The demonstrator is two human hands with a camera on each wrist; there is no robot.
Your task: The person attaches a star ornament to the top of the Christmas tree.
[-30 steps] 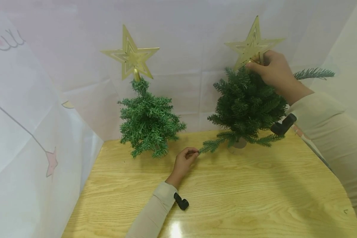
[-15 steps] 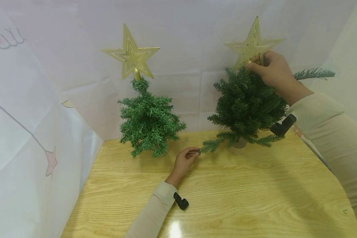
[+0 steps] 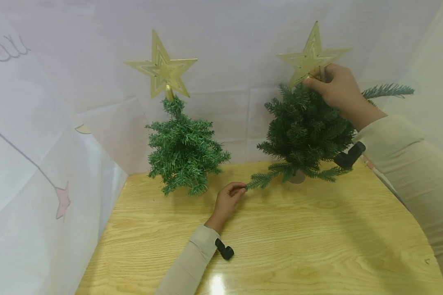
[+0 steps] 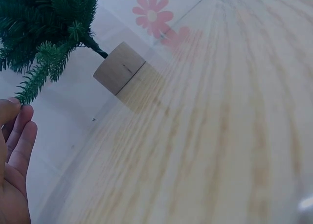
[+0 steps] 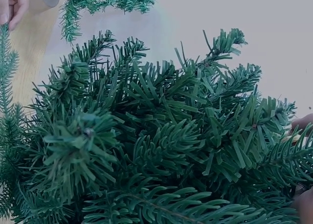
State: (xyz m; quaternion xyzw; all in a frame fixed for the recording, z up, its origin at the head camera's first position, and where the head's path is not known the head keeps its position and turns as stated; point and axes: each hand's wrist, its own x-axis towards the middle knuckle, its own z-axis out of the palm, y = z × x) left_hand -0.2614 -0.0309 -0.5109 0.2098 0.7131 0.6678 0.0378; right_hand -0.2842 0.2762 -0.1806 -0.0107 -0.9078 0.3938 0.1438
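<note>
Two small artificial Christmas trees stand on a wooden table. The right tree [image 3: 306,127] is dark green on a round wooden base [image 4: 119,69]. At its top, my right hand [image 3: 337,88] pinches the lower part of a gold star topper [image 3: 311,55]. In the right wrist view, branches hide most of that hand. My left hand [image 3: 229,200] pinches the tip of a low branch [image 3: 262,179] of the same tree between thumb and fingertips, also seen in the left wrist view. The left tree [image 3: 186,151] is lighter green, and another gold star [image 3: 164,69] sits upright on its top.
The wooden table [image 3: 273,237] spreads in front of both trees. Behind them hangs a pale cloth backdrop [image 3: 229,49] with printed drawings, which also covers the left side. A single long branch [image 3: 389,90] sticks out to the right, behind the right wrist.
The right star has shifted very slightly down and left with the right hand. The left hand keeps its pinch on the branch tip.
</note>
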